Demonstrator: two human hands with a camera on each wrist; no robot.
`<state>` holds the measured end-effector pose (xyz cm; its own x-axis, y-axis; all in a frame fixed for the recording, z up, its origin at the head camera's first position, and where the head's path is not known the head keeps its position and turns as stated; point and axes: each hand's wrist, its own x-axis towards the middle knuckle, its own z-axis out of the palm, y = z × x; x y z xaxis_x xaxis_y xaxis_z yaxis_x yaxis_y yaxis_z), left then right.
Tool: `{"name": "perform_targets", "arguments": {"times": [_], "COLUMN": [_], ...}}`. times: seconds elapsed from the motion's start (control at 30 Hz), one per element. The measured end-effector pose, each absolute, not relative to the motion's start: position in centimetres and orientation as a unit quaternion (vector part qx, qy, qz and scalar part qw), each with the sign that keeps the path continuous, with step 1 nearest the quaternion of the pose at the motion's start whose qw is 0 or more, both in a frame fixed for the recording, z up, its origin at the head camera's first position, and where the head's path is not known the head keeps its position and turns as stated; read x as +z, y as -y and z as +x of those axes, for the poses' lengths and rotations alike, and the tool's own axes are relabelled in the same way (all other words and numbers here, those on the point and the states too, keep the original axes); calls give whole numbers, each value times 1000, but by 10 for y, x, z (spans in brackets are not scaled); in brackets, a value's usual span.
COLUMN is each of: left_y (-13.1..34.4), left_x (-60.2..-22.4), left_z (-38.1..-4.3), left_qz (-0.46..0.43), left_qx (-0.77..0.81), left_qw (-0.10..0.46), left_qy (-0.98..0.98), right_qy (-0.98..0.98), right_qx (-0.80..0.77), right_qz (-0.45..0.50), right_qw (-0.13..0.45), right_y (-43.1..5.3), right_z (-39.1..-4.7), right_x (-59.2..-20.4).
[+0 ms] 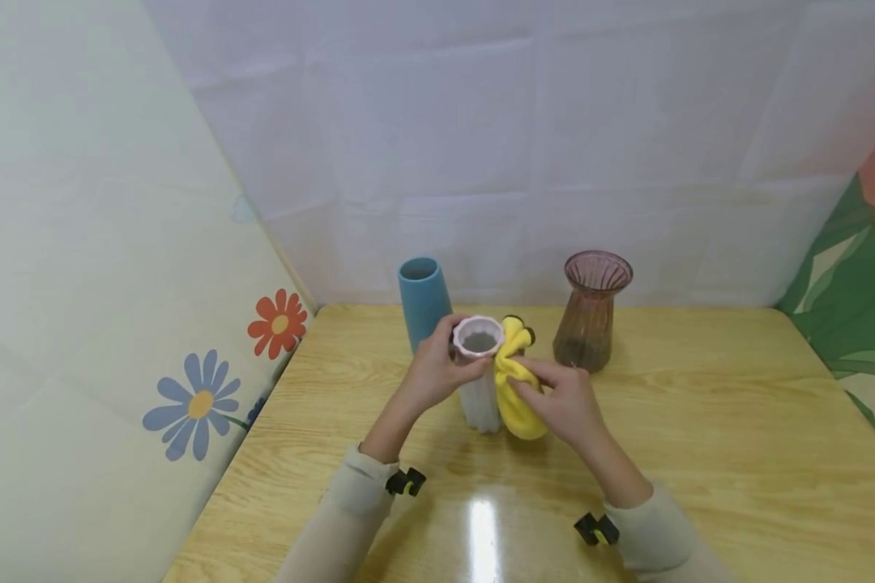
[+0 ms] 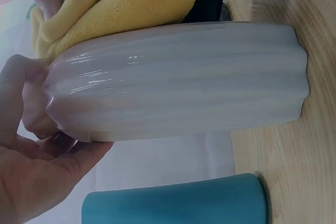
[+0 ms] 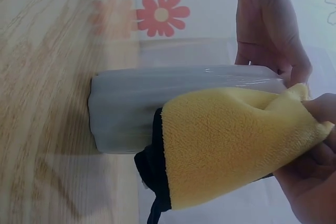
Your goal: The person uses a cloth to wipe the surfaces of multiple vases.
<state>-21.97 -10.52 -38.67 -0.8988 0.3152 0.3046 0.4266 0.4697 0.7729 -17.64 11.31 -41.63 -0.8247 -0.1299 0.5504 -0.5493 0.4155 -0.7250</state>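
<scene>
A white fluted vase (image 2: 178, 82) with a pinkish scalloped rim stands upright on the table. My left hand (image 1: 437, 364) grips it near the rim, thumb in front and fingers behind. A yellow cloth (image 3: 220, 145) with dark edging hangs against the vase's right side. My right hand (image 1: 565, 397) pinches this cloth near its upper part, beside the vase's neck. In the left wrist view the cloth covers part of the vase's side.
A blue vase (image 1: 424, 300) stands behind and left of the white one. To the right and further back is a purple ribbed glass vase (image 1: 586, 324) with a flared mouth. The wood-grain table (image 1: 700, 437) meets a pale sheet (image 1: 423, 121) at the back.
</scene>
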Motion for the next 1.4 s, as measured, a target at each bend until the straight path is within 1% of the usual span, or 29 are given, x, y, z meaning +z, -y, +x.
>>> {"name": "perform_targets", "arguments": {"times": [0.3, 0.93, 1.4], "left_y": [112, 116, 121], "left_x": [-387, -384, -382], "left_z": [-226, -233, -236], "left_qz": [-248, -268, -270], "left_qx": [-459, -463, -477], "left_qw": [32, -1, -24], "left_qy": [853, 845, 836], "right_qy": [824, 846, 874], "right_qx": [494, 485, 427], "right_qz": [197, 181, 211], "right_qw": [197, 126, 97], "right_y": [-113, -118, -119], "right_z": [-173, -168, -169], "right_x": [-420, -432, -451]}}
